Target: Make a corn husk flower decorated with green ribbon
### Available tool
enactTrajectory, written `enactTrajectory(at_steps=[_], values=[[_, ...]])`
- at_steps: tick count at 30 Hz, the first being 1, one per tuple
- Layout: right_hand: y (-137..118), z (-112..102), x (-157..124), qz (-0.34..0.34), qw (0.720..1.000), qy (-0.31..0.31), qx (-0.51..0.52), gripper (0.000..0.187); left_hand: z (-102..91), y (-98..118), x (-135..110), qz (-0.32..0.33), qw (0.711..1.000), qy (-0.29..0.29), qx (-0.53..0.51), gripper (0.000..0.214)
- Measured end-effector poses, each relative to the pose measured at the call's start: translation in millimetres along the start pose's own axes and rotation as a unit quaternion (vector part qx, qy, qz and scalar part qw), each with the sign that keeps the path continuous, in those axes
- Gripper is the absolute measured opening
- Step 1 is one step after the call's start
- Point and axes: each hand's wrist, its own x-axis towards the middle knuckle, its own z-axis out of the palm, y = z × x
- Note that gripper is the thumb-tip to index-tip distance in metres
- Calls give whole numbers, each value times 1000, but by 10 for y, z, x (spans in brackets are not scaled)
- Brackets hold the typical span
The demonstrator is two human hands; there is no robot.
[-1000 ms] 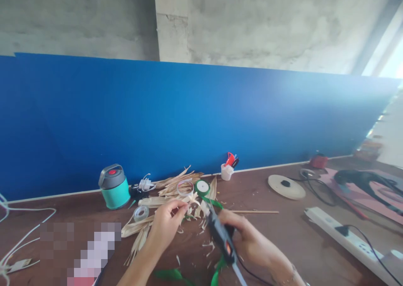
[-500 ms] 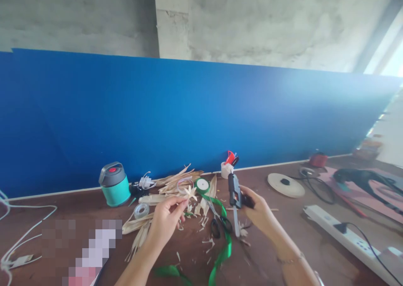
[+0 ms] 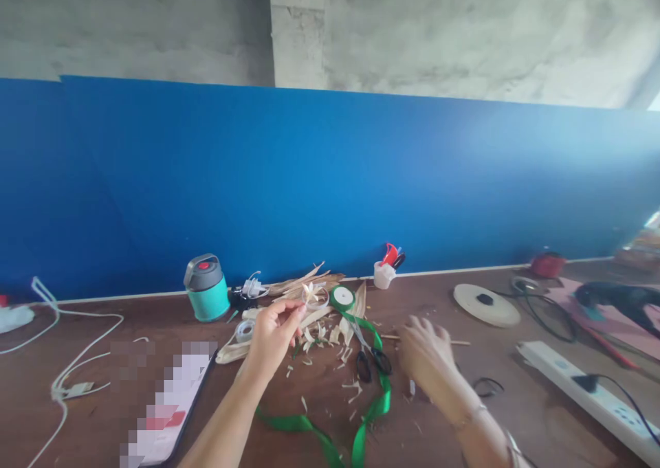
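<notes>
My left hand (image 3: 278,330) is closed in a pinch on a small cream flower that looks made of corn husk (image 3: 311,293), raised over the table. My right hand (image 3: 425,354) is low at the table, back up and blurred, beside a thin wooden stick (image 3: 460,343). A pale glue stick end (image 3: 412,387) pokes out below it; the rest of the glue gun is hidden by the hand. Between the hands lie scissors (image 3: 374,365) with black handles, a green ribbon (image 3: 379,406) with its spool (image 3: 343,297), and husk scraps (image 3: 314,336).
Dried husks (image 3: 304,279), a tape roll (image 3: 245,330) and a teal jar (image 3: 207,296) stand or lie at the left. A phone (image 3: 180,406) is nearer. Rightward are a white cup (image 3: 383,275), a round lid (image 3: 485,306) and a power strip (image 3: 572,379). A blue panel (image 3: 330,179) stands behind.
My right hand has gone from holding the glue gun upright to low at the table, with the gun now mostly hidden. My left hand still pinches the husk flower. The view has shifted left.
</notes>
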Motion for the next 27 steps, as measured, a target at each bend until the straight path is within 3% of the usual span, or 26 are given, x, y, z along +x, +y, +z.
enactTrajectory(at_steps=[2, 5, 9, 11, 12, 16, 24, 27], values=[[-463, -38, -41, -114, 986, -34, 117, 25, -53, 22, 12, 0, 1000, 14, -1, 29], [-1170, 81, -137, -200, 961, -75, 177, 16, -132, 73, 17, 6, 999, 36, -8, 29], [-1799, 396, -228, -190, 950, -55, 241, 27, -189, 142, 13, 19, 997, 59, -34, 28], [-1937, 517, -237, -177, 946, -46, 268, 14, -196, 166, 14, 23, 996, 69, -44, 27], [-1964, 554, -231, -174, 942, -44, 282, 8, -197, 173, 15, 21, 996, 71, -47, 27], [-1817, 523, -111, -186, 912, -58, 361, 24, -198, 171, 26, 5, 996, 59, -63, 26], [-1045, -103, 319, -167, 847, -113, 491, 23, -160, 168, 2, -26, 991, 45, -121, 29], [-967, -286, 293, -113, 823, -75, 552, 17, -117, 178, -15, -42, 986, 44, -153, 28]])
